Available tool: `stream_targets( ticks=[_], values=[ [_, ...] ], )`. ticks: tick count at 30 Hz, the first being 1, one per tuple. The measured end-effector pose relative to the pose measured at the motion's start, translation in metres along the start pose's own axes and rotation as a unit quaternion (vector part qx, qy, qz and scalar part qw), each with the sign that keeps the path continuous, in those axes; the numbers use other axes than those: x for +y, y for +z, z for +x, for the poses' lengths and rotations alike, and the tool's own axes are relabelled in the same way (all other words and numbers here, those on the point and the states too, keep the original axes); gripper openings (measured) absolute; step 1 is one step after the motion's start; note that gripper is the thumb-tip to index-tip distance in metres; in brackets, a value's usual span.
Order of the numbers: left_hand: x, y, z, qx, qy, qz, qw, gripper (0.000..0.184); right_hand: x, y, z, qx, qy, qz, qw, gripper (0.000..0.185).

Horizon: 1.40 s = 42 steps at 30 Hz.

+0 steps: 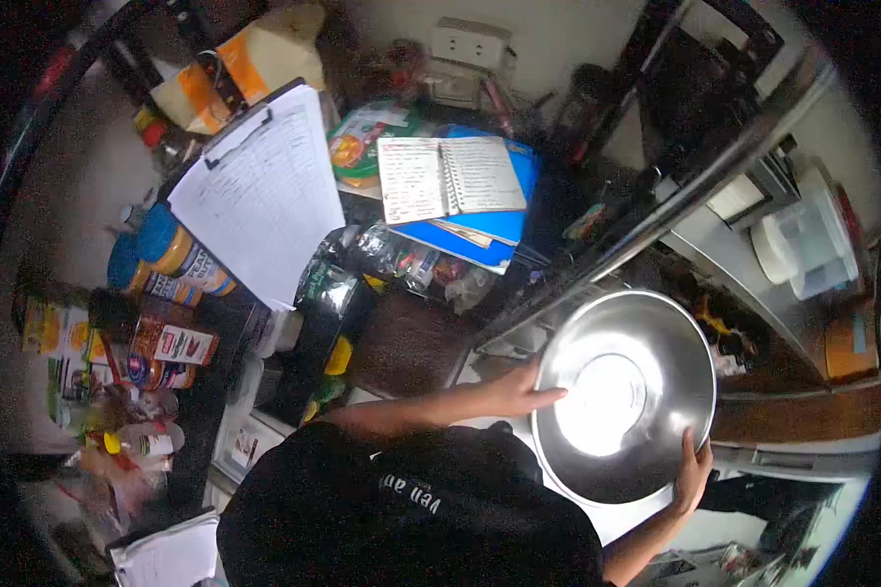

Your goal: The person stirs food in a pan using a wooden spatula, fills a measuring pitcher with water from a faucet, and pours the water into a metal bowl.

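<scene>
A large shiny metal mixing bowl (646, 470) is held up in front of me, its inside facing the camera. Nothing shows inside it apart from a bright reflection on its bottom. My left hand (521, 389) grips the rim on the left side, thumb over the edge and fingers hidden behind. On the lower right, my right hand (693, 474) holds the opposite rim, thumb on the inner wall and the other fingers mostly out of sight.
A clipboard with papers (264, 186) and an open spiral notebook (450, 178) on blue folders (504, 230) lie ahead. Peanut butter jars (181, 254) and spice packs stand left. A metal rail (675, 215) and a shelf with clear plastic containers (812, 240) are right.
</scene>
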<state>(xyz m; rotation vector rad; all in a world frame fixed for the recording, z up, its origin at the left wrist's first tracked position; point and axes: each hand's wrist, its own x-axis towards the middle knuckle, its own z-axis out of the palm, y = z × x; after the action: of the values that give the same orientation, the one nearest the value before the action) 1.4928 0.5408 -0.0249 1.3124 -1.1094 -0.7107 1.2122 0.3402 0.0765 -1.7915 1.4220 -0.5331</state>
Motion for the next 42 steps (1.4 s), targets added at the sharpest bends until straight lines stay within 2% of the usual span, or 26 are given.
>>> stream_targets(
  ticks=[1,2,3,5,7,8,9,10,11,12,13,14,15,18,23,25,27,28,31,33,35,37,39,40,41,42],
  values=[
    [0.007,-0.007,-0.001,-0.029,-0.057,-0.022,0.998,0.039,-0.010,0.003,-0.004,-0.020,-0.027,0.012,0.999,0.048],
    [0.014,-0.014,-0.002,-0.056,-0.115,-0.041,0.991,0.040,0.000,-0.002,0.001,-0.053,-0.004,0.018,0.998,0.057],
    [0.014,-0.016,-0.002,-0.073,-0.115,-0.043,0.990,0.040,-0.005,0.000,-0.006,-0.032,0.009,0.034,0.999,0.057],
    [0.010,-0.010,0.001,-0.065,-0.147,-0.021,0.987,0.043,0.012,-0.003,-0.005,-0.001,-0.032,0.054,0.998,0.055],
    [0.015,-0.006,0.004,-0.120,-0.213,-0.007,0.970,0.048,-0.008,-0.010,-0.025,0.017,0.030,-0.001,0.999,0.053],
    [0.012,-0.003,0.007,-0.161,-0.253,0.009,0.954,0.050,-0.023,-0.013,-0.035,0.027,0.112,-0.020,0.993,0.049],
    [0.031,0.003,0.013,-0.165,-0.327,0.032,0.930,0.049,0.011,-0.022,-0.035,0.058,0.040,-0.025,0.997,0.045],
    [0.038,0.009,0.022,-0.220,-0.332,0.031,0.917,0.052,0.005,-0.030,-0.048,0.052,0.034,-0.044,0.997,0.040],
    [0.024,0.024,0.018,-0.158,-0.350,0.038,0.923,0.050,0.010,-0.042,-0.052,0.027,0.072,-0.018,0.997,0.041],
    [0.010,0.039,0.012,-0.095,-0.364,0.043,0.926,0.050,-0.005,-0.055,-0.068,0.013,0.102,-0.049,0.993,0.048],
    [0.009,0.046,0.017,-0.167,-0.334,-0.080,0.924,0.044,0.013,-0.061,-0.079,0.060,0.078,-0.027,0.995,0.050],
    [-0.013,0.066,0.008,-0.106,-0.291,-0.175,0.934,0.041,0.032,-0.069,-0.089,0.075,0.052,0.018,0.996,0.052],
    [-0.016,0.080,0.016,-0.145,-0.286,-0.138,0.937,0.043,0.052,-0.080,-0.094,0.081,0.012,0.064,0.995,0.054],
    [0.002,0.136,0.027,-0.205,-0.278,-0.084,0.935,0.050,0.094,-0.121,-0.131,0.124,0.068,0.116,0.983,0.058],
    [0.009,0.260,0.023,-0.259,-0.324,-0.105,0.904,0.056,0.175,-0.186,-0.202,0.229,0.135,0.148,0.953,0.057],
    [0.023,0.321,0.023,-0.306,-0.308,-0.077,0.898,0.058,0.216,-0.216,-0.224,0.266,0.154,0.132,0.942,0.056],
    [0.043,0.382,0.020,-0.401,-0.303,-0.004,0.864,0.060,0.261,-0.244,-0.242,0.303,0.161,0.163,0.925,0.056],
    [0.033,0.414,0.011,-0.385,-0.302,-0.056,0.870,0.060,0.286,-0.262,-0.250,0.318,0.201,0.142,0.916,0.052],
    [0.021,0.499,0.000,-0.406,-0.311,-0.090,0.854,0.059,0.348,-0.312,-0.275,0.317,0.178,0.166,0.917,0.051],
    [0.039,0.548,-0.003,-0.421,-0.306,-0.054,0.852,0.058,0.353,-0.338,-0.285,0.333,0.220,0.202,0.895,0.051],
    [0.040,0.591,-0.001,-0.427,-0.333,-0.111,0.834,0.058,0.391,-0.360,-0.288,0.390,0.205,0.156,0.884,0.052],
    [0.040,0.625,0.007,-0.434,-0.333,-0.112,0.829,0.058,0.424,-0.382,-0.284,0.404,0.189,0.173,0.878,0.050],
    [0.041,0.653,0.016,-0.417,-0.320,-0.078,0.847,0.055,0.461,-0.403,-0.278,0.388,0.245,0.357,0.814,0.049],
    [0.036,0.667,0.026,-0.411,-0.338,-0.030,0.846,0.051,0.474,-0.414,-0.268,0.393,0.241,0.406,0.789,0.046],
    [0.033,0.684,0.033,-0.403,-0.331,-0.072,0.850,0.045,0.499,-0.420,-0.256,0.394,0.245,0.409,0.785,0.046],
    [0.035,0.702,0.044,-0.397,-0.347,-0.071,0.847,0.043,0.533,-0.421,-0.243,0.411,0.268,0.347,0.799,0.044]
  ],
)
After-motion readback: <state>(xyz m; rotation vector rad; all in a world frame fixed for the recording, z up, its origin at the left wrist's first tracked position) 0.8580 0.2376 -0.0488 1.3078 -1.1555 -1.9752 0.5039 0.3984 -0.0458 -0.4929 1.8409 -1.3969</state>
